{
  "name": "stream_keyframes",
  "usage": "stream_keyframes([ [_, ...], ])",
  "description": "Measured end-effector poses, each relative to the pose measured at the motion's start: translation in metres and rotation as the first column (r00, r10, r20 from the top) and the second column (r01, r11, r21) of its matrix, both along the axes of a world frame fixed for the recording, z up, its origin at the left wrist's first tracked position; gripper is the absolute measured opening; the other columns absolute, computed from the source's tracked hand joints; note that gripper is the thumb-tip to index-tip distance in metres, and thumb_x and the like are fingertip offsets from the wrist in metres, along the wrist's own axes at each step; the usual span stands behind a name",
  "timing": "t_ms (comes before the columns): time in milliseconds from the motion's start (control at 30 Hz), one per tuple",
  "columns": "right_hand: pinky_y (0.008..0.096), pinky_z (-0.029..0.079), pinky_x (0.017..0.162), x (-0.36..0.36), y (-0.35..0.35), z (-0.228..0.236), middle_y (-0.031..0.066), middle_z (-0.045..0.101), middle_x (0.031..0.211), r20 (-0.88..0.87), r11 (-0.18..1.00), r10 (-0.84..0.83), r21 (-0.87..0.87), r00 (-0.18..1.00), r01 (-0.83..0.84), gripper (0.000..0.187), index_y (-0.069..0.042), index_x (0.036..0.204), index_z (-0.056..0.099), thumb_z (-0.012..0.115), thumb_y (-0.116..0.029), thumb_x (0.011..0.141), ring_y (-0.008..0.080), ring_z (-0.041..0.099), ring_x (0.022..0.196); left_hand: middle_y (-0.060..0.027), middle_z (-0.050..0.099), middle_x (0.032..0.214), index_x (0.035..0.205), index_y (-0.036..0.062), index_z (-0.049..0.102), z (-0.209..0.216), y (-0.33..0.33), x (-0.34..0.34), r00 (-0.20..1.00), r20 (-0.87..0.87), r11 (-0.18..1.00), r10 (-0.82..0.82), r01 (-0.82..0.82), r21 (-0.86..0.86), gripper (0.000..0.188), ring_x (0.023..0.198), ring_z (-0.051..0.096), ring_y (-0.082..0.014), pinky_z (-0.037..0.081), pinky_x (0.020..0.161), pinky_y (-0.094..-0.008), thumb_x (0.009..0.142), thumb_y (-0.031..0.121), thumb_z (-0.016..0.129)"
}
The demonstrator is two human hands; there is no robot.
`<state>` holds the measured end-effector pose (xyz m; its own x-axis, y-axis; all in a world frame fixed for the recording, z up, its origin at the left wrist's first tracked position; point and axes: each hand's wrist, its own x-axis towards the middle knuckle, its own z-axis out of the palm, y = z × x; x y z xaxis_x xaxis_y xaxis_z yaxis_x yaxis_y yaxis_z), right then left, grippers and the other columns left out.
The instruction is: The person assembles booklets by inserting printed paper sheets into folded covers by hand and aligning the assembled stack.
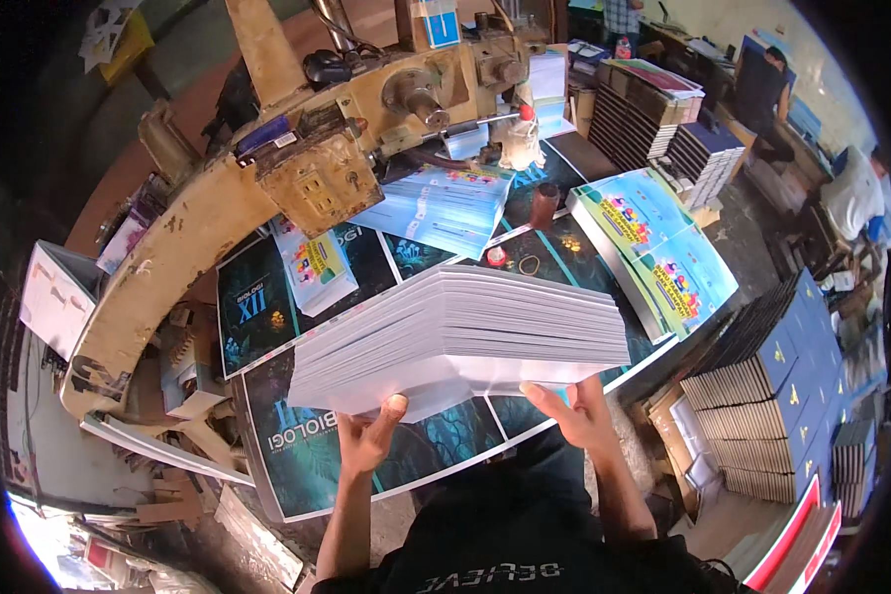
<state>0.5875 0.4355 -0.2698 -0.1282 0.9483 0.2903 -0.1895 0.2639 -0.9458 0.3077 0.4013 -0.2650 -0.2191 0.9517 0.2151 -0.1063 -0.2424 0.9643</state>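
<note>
A thick stack of white paper sheets (pixel 455 337) is held up over the table, bent along its middle, its many edges fanned in fine layers. My left hand (pixel 368 436) grips the near left edge, thumb on top and the fingers hidden beneath. At the near right edge my right hand (pixel 576 411) holds the same stack, thumb along the top face. Under it, dark printed cover sheets (pixel 312 465) spread over the tabletop. Beyond lies a fanned pile of light blue sheets (pixel 431 210), with a small colourful printed stack (pixel 315 267) to its left.
A worn cream machine (pixel 198 228) arches over the table's far and left sides. A stack of colourful covers (pixel 653 252) sits at the right, near a brown cup (pixel 544 206) and a white glue-streaked bottle (pixel 521 144). Piles of dark blue books (pixel 772 386) stand right; a person (pixel 762 89) sits behind.
</note>
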Motion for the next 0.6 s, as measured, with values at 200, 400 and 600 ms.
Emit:
stream_keyframes([
  [200, 0.0325, 0.052, 0.093, -0.021, 0.012, -0.042, 0.0139, 0.074, 0.112, 0.074, 0.991, -0.137, 0.013, 0.988, 0.136, 0.056, 0.003, 0.133, 0.059, 0.084, -0.012, 0.085, 0.0144, 0.066, 0.108, -0.0096, 0.067, 0.105, 0.119, -0.0031, 0.062, -0.064, 0.011, 0.0, 0.874, -0.381, 0.936, 0.301, -0.196, 0.291, 0.044, 0.095, 0.064, -0.0184, 0.051, 0.084, -0.0347, 0.086, 0.014, 0.085],
  [400, 0.035, 0.055, 0.063, -0.011, 0.006, 0.0, 0.0142, 0.07, 0.076, 0.394, 0.883, -0.468, 0.165, 0.791, 0.44, 0.051, 0.005, 0.11, 0.063, 0.085, -0.033, 0.084, 0.022, 0.071, 0.071, -0.0094, 0.072, 0.089, 0.107, -0.0053, 0.068, 0.02, 0.013, 0.042, 0.718, -0.67, 0.977, 0.188, -0.069, 0.199, 0.034, 0.074, 0.067, -0.019, 0.054, 0.067, -0.0352, 0.086, 0.016, 0.085],
  [600, 0.0397, 0.044, 0.05, 0.048, 0.027, 0.045, 0.0097, 0.058, 0.058, 0.529, 0.896, -0.284, -0.15, 0.8, 0.417, 0.059, 0.002, 0.078, 0.061, 0.086, -0.051, 0.081, 0.0176, 0.054, 0.051, -0.0047, 0.07, 0.101, 0.113, -0.0034, 0.07, -0.058, 0.023, 0.067, 0.988, 0.111, 0.882, -0.108, 0.147, -0.448, 0.047, 0.091, 0.063, -0.0129, 0.052, 0.082, -0.0322, 0.09, 0.036, 0.083],
])
